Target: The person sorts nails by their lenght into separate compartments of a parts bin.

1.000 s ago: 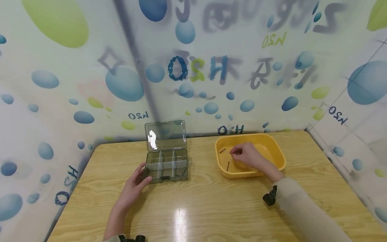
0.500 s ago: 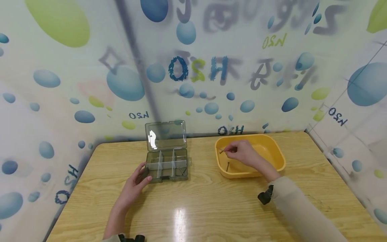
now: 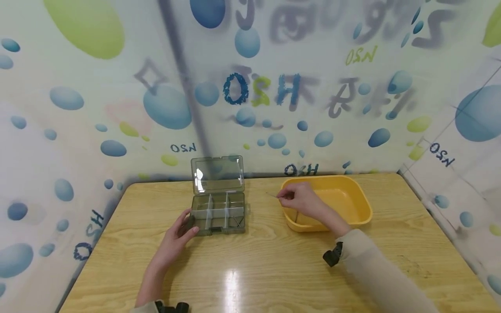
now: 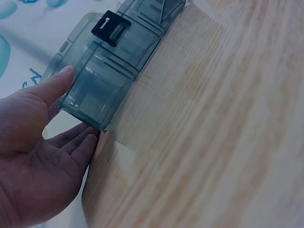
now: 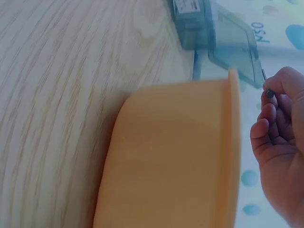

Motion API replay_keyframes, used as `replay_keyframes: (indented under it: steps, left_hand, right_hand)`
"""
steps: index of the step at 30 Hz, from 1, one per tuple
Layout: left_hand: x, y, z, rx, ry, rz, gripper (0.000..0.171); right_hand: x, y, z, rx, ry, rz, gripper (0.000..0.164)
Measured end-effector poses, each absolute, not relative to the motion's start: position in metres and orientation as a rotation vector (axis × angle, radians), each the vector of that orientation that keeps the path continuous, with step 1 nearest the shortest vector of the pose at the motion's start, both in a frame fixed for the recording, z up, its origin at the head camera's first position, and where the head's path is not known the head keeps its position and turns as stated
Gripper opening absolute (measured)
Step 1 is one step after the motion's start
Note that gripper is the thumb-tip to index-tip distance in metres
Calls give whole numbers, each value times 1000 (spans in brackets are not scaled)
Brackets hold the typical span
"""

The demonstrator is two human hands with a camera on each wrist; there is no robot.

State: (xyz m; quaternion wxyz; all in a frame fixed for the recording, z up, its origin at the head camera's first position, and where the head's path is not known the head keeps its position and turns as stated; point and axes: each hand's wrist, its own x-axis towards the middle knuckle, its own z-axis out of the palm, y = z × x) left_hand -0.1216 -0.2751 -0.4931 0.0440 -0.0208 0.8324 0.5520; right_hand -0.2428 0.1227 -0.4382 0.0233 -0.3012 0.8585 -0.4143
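Note:
In the head view my left hand point(image 3: 175, 240) holds the left front corner of a grey see-through compartment box point(image 3: 199, 213), its lid point(image 3: 218, 174) raised. The left wrist view shows the thumb point(image 4: 61, 83) at the box's front wall and the other fingers by its side. My right hand point(image 3: 303, 200) pinches a thin metal screw point(image 3: 272, 195) over the left rim of a yellow tray point(image 3: 348, 200); the screw points left toward the box. Its dark head point(image 5: 270, 93) shows at the fingertips in the right wrist view. Thin crossed pieces point(image 3: 236, 222) lie in the box's front right compartment.
Another screw point(image 3: 296, 216) lies in the tray, partly hidden under my right hand. Box and tray stand apart near the back of the wooden table point(image 3: 250, 256). A wall point(image 3: 274, 108) with blue and green patterns rises directly behind.
My right hand has moved left from inside the tray to its left rim, carrying the screw. My left hand stays at the box. The head view has shifted slightly.

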Motion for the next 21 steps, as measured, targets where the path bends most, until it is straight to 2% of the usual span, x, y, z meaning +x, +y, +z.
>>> replay_keyframes:
  steps: [21]
  left_hand:
    - [-125,-278,-492,-63,2515,1713,66]
  right_hand:
    - [-244,60,-441,-1068,2477,-1234,10]
